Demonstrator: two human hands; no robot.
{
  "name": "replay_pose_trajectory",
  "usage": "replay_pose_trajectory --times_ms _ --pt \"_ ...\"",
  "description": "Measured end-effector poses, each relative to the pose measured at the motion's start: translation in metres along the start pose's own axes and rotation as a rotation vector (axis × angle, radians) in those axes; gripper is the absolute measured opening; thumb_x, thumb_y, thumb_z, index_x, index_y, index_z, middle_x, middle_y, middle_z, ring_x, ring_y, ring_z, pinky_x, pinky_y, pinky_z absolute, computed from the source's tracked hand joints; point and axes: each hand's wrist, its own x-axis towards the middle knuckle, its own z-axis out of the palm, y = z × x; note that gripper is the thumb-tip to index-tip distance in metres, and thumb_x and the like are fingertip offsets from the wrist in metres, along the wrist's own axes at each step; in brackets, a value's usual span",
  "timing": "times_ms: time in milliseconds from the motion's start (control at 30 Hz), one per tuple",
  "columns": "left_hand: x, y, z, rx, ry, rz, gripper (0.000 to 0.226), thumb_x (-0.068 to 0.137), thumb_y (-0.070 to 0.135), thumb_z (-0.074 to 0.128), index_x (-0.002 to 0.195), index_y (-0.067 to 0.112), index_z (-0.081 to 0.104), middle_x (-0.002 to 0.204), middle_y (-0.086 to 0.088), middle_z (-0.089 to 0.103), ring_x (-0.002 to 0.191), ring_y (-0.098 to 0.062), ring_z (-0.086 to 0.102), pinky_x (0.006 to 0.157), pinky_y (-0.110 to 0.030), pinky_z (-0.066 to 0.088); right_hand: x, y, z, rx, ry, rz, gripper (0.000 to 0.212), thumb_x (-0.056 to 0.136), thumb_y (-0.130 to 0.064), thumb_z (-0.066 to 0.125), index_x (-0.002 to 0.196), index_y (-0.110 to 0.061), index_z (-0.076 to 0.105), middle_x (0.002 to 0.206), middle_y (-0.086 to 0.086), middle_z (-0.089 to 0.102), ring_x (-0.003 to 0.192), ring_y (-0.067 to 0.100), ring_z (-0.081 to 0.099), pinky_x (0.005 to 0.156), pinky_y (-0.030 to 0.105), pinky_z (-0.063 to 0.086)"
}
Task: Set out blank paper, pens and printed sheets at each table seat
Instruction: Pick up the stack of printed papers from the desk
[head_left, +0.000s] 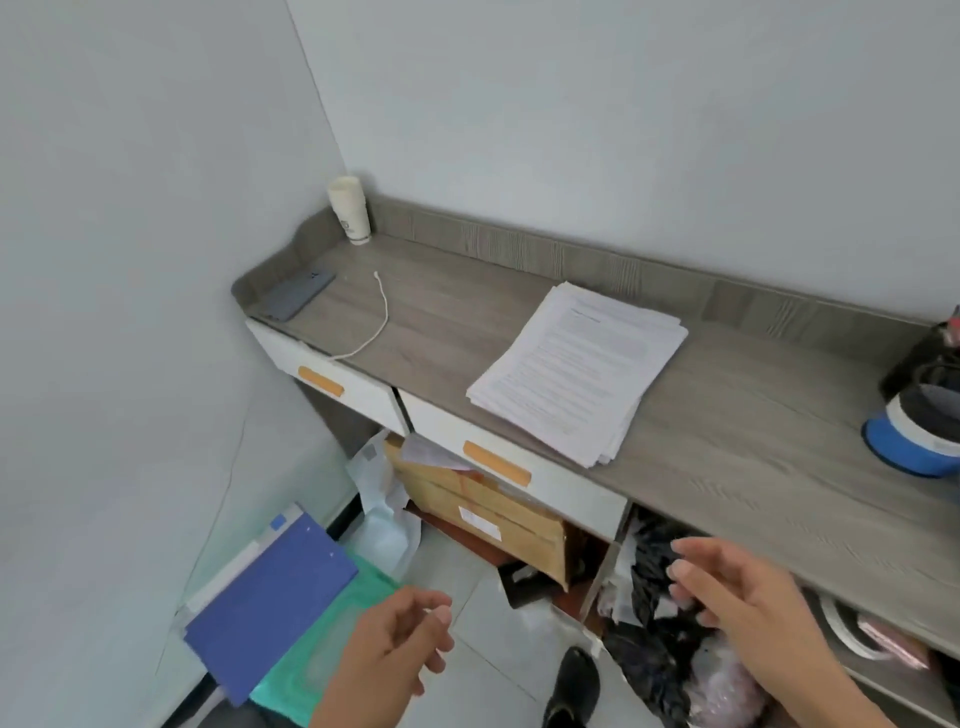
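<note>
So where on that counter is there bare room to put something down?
Bare wood lies between the white cable and the stack of printed sheets, and between that stack and the blue-based pot on the right. The left corner holds the phone and paper cups; underneath is crammed with a cardboard box and bags.

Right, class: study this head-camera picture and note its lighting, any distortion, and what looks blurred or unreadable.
Head view: soft, even light with only faint shadows and no strong glare; the wide-angle lens curves the long edges of the desk; the left hand and right hand look slightly smeared; the text on the printed sheets is too soft to read.
</note>
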Motion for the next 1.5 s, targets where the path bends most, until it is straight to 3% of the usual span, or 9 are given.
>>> replay_pose_trajectory --times_ms 400,533,633,800,900,1067,1133,1300,1500 --pt "0.175 0.107 0.008 0.192 -0.045 0.179 0.009 0.091 0.025 0.062 0.086 0.027 0.069 0.080 -0.005 0.069 0.072 -0.010 0.062 0.067 -0.030 0.050 0.161 -0.089 0.015 -0.073 0.114 -0.083 0.022 0.092 -0.018 0.064 0.111 -0.029 0.060 0.109 -0.012 0.065 0.103 0.005 0.060 0.086 0.027 0.046" --pt "0.239 0.132 0.026 0.427 -0.099 0.375 0.013 0.092 0.033 0.058 0.105 0.033 0.063 0.112 0.018 0.058 0.104 0.000 0.054 0.080 -0.011 0.041 0.188 -0.090 0.014 0.106 0.236 0.081 0.050 0.092 -0.017 0.065 0.138 -0.019 0.047 0.132 -0.002 0.053 0.124 0.019 0.051 0.105 0.037 0.040" --pt "0.282 0.144 0.040 0.655 -0.151 0.499 0.030 0.095 0.035 0.052 0.124 0.028 0.057 0.141 0.009 0.042 0.130 -0.007 0.038 0.101 -0.017 0.032 0.204 -0.093 0.016 0.353 0.249 0.247 0.065 0.091 -0.019 0.066 0.148 -0.021 0.035 0.140 0.003 0.050 0.128 0.023 0.049 0.107 0.050 0.042" --pt "0.320 0.144 0.038 1.014 -0.346 0.585 0.038 0.098 0.043 0.040 0.128 0.025 0.054 0.147 0.005 0.034 0.130 -0.012 0.033 0.100 -0.021 0.031 0.234 -0.105 0.026 0.497 0.194 0.361 0.035 0.092 -0.017 0.064 0.125 -0.012 0.055 0.103 0.001 0.076 0.096 0.022 0.065 0.083 0.044 0.054" --pt "0.332 0.141 0.027 1.068 -0.434 0.639 0.041 0.098 0.044 0.038 0.129 0.022 0.054 0.153 0.000 0.027 0.133 -0.014 0.028 0.103 -0.024 0.033 0.250 -0.113 0.032 0.366 0.227 0.378 0.031 0.090 -0.023 0.065 0.116 -0.008 0.064 0.089 0.003 0.075 0.061 0.014 0.057 0.051 0.027 0.037" --pt "0.344 0.140 0.015 1.104 -0.532 0.720 0.043 0.098 0.044 0.037 0.132 0.021 0.051 0.155 0.001 0.021 0.138 -0.015 0.022 0.107 -0.027 0.033 0.272 -0.117 0.049 0.341 0.278 0.463 0.034 0.081 -0.026 0.075 0.110 -0.011 0.070 0.098 0.009 0.078 0.092 0.029 0.072 0.067 0.033 0.055" --pt "0.349 0.140 0.011 1.120 -0.539 0.759 0.043 0.098 0.043 0.036 0.133 0.022 0.049 0.155 0.003 0.021 0.137 -0.014 0.022 0.107 -0.027 0.031 0.273 -0.121 0.058 0.363 0.312 0.439 0.031 0.082 -0.019 0.074 0.110 -0.008 0.069 0.098 0.010 0.078 0.095 0.032 0.073 0.083 0.048 0.058" --pt "0.364 0.140 0.001 0.977 -0.588 0.750 0.043 0.097 0.043 0.042 0.135 0.025 0.048 0.147 0.009 0.034 0.135 -0.008 0.029 0.107 -0.020 0.029 0.246 -0.139 0.078 0.299 0.318 0.275 0.020 0.091 -0.011 0.065 0.111 -0.009 0.070 0.102 0.007 0.077 0.094 0.028 0.074 0.092 0.052 0.055" --pt "0.392 0.213 -0.013 0.258 -0.402 0.549 0.080 0.076 0.041 0.076 0.143 0.026 0.035 0.131 0.017 0.049 0.122 -0.005 0.048 0.097 -0.026 0.040 0.210 -0.196 0.080 0.260 0.304 -0.094 0.022 0.095 -0.010 0.056 0.111 -0.013 0.071 0.107 0.001 0.076 0.096 0.019 0.074 0.077 0.032 0.061"
